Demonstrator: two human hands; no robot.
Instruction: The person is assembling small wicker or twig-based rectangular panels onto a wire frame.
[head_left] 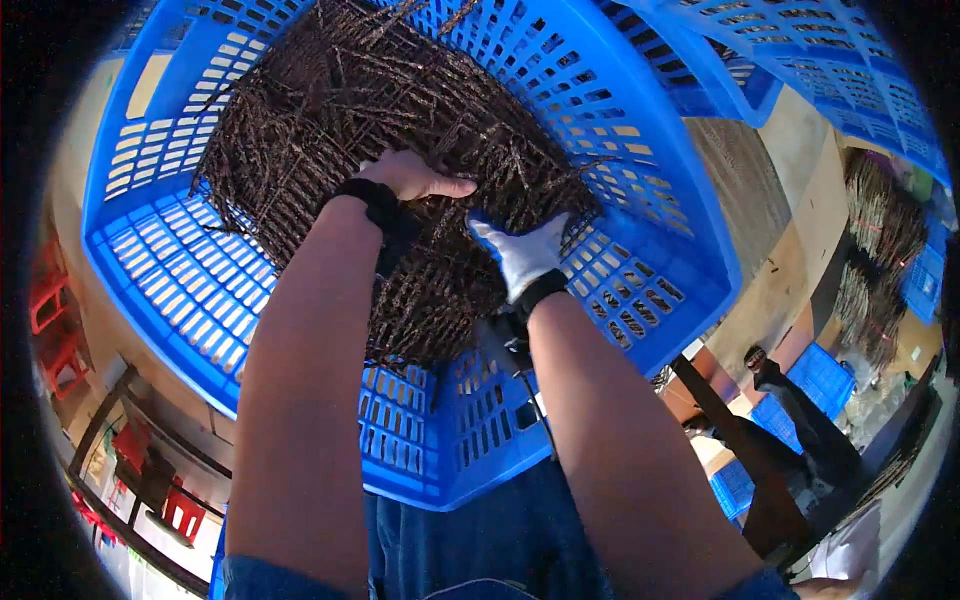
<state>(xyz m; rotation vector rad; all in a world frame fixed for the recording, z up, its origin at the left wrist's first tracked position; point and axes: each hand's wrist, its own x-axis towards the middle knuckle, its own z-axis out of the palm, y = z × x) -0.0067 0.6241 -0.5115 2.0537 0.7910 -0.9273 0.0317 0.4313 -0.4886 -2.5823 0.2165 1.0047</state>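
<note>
A large blue slatted plastic basket (440, 490) in front of me holds a thick heap of thin, dark brown, knobbly dried sticks (380, 100). My bare left hand (408, 176), with a black band at the wrist, rests on the middle of the heap. Its thumb stretches out to the right, and its other fingertips are partly lost among the sticks. Just to the right, my right hand (530, 255) wears a white glove and a black wrist band. Its thumb and fingers spread apart against the sticks, the tips partly hidden.
More blue slatted baskets (820, 45) stand at the upper right. Bundles of similar sticks (875, 235) lie on the floor at the far right, near a blue crate (805, 395) and a person's dark-clad leg (815, 425). Red stools (183, 510) are at the lower left.
</note>
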